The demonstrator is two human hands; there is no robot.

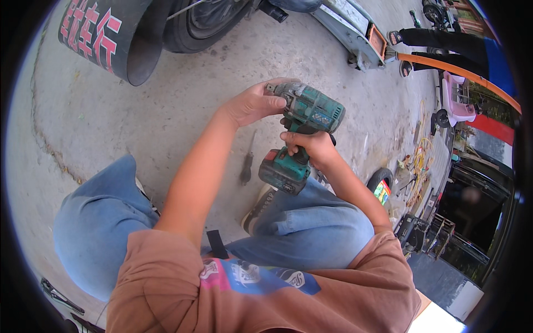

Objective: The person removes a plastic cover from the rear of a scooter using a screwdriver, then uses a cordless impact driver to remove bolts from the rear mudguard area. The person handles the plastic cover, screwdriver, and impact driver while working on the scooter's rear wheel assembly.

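I see my right hand (pixel 308 145) wrapped tight around the grip of a teal cordless impact wrench (pixel 300 133), held above my knees over the concrete ground (pixel 139 122). My left hand (pixel 252 102) closes its fingers on the wrench's nose. A screwdriver (pixel 246 161) lies on the ground just below, a tyre (pixel 194 25) farther off.

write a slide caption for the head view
Right hand grips a teal cordless impact wrench; left hand on its nose.
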